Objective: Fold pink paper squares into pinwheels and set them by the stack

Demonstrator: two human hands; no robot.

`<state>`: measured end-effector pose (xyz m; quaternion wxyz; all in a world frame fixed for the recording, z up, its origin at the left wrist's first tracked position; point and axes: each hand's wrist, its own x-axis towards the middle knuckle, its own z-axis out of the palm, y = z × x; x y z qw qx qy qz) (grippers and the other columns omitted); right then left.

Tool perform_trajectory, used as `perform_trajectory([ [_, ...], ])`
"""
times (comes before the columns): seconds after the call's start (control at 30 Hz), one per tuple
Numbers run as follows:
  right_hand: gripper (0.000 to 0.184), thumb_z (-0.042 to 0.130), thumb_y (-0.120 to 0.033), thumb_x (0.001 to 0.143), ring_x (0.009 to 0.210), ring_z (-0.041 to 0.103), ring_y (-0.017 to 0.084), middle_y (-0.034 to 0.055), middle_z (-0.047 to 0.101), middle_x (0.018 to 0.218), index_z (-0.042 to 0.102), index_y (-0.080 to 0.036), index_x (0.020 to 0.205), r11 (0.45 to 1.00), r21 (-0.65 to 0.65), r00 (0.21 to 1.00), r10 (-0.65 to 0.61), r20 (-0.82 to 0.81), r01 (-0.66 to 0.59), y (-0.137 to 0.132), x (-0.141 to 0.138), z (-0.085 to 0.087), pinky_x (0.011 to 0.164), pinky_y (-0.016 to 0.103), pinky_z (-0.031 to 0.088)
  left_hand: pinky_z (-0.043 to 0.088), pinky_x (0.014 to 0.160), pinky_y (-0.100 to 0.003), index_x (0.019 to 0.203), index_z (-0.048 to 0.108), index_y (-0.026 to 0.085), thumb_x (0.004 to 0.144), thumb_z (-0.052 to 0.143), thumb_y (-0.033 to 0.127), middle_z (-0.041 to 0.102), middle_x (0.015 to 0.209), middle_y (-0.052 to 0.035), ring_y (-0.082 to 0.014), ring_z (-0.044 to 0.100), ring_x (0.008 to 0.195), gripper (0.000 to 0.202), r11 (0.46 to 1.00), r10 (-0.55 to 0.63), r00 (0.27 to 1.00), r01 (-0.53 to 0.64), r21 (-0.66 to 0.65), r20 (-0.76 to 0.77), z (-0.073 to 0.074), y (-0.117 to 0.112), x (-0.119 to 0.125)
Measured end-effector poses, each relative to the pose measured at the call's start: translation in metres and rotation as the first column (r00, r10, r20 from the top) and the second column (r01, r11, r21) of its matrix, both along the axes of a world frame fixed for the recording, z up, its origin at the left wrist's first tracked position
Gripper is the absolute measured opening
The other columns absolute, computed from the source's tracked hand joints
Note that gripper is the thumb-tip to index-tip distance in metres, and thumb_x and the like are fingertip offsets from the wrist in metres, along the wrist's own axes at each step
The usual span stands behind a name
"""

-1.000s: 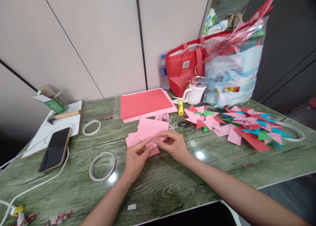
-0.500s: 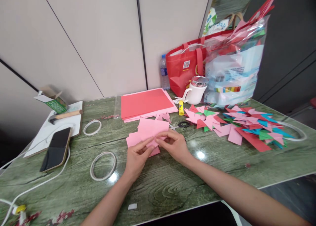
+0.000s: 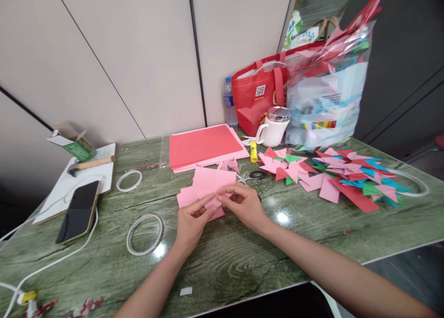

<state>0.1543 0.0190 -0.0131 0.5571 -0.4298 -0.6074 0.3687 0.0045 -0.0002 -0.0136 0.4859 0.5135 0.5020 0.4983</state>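
Observation:
Both of my hands pinch the near edge of a pink paper piece [image 3: 204, 180], with the fingertips almost meeting at its middle. My left hand [image 3: 192, 218] is closed on the paper from the left. From the right, my right hand [image 3: 244, 204] grips it between thumb and fingers. Beneath lie more pink paper squares [image 3: 185, 197] on the green table. Just beyond my right hand are scissors [image 3: 255, 175], partly hidden by it. A stack of red and pink sheets [image 3: 206, 146] lies behind the held paper, with a yellow glue stick [image 3: 254, 152] at its right.
Folded paper pieces [image 3: 360, 172] in several colours are heaped at the right. Behind stand a white mug [image 3: 274, 128], a red bag [image 3: 249, 100], a bottle [image 3: 229, 102] and a plastic bag [image 3: 326, 100]. Tape rolls [image 3: 144, 234], a phone [image 3: 79, 211] and a hammer [image 3: 92, 164] lie left.
The camera view has shifted very slightly. Both hands keep their pinch on the pink paper, with hardly any visible movement.

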Motion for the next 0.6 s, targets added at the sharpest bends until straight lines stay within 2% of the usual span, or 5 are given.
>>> perform_trajectory([
  [0.17, 0.008, 0.065, -0.024, 0.072, 0.07, 0.058, 0.015, 0.0039, 0.064, 0.075, 0.068, -0.018, 0.076, 1.0, 0.016, 1.0, -0.001, -0.005, 0.001, 0.0003, -0.0001, -0.0011, 0.057, 0.025, 0.046, 0.028, 0.05, -0.022, 0.096, 0.072, 0.019, 0.061, 0.074, 0.027, 0.042, 0.049, 0.0051, -0.008, 0.03, 0.05, 0.036, 1.0, 0.028, 0.999, -0.028, 0.007, -0.03, -0.0029, 0.0004, 0.0002],
  [0.33, 0.004, 0.066, -0.021, 0.071, 0.069, 0.057, 0.015, 0.0025, 0.062, 0.072, 0.064, -0.017, 0.072, 1.0, 0.003, 0.999, 0.031, -0.029, -0.031, 0.0007, 0.0002, -0.0016, 0.061, 0.025, 0.046, 0.025, 0.048, -0.021, 0.097, 0.071, 0.018, 0.061, 0.073, 0.027, 0.035, 0.05, 0.0058, -0.0076, 0.026, 0.05, 0.036, 0.999, 0.032, 0.999, -0.031, 0.011, -0.041, -0.0035, 0.0004, -0.0002],
  [0.53, 0.018, 0.067, -0.027, 0.07, 0.059, 0.052, 0.012, -0.0009, 0.053, 0.066, 0.053, -0.017, 0.067, 0.988, -0.111, 0.985, 0.091, -0.148, -0.108, 0.0008, -0.0001, -0.0029, 0.055, 0.024, 0.046, 0.019, 0.046, -0.021, 0.096, 0.071, 0.016, 0.062, 0.073, 0.026, 0.027, 0.051, 0.0064, -0.0065, 0.022, 0.049, 0.035, 0.999, 0.037, 0.997, -0.036, 0.031, -0.062, -0.0021, 0.0004, -0.0001],
  [0.6, 0.024, 0.069, -0.028, 0.067, 0.059, 0.052, 0.012, -0.0023, 0.05, 0.067, 0.047, -0.019, 0.071, 0.983, -0.141, 0.973, 0.084, -0.213, -0.116, 0.0014, -0.0005, -0.0037, 0.053, 0.023, 0.046, 0.019, 0.045, -0.021, 0.096, 0.071, 0.016, 0.062, 0.073, 0.027, 0.026, 0.051, 0.0065, -0.0063, 0.021, 0.049, 0.036, 0.999, 0.04, 0.997, -0.039, 0.027, -0.065, -0.0022, 0.0005, 0.0001],
])
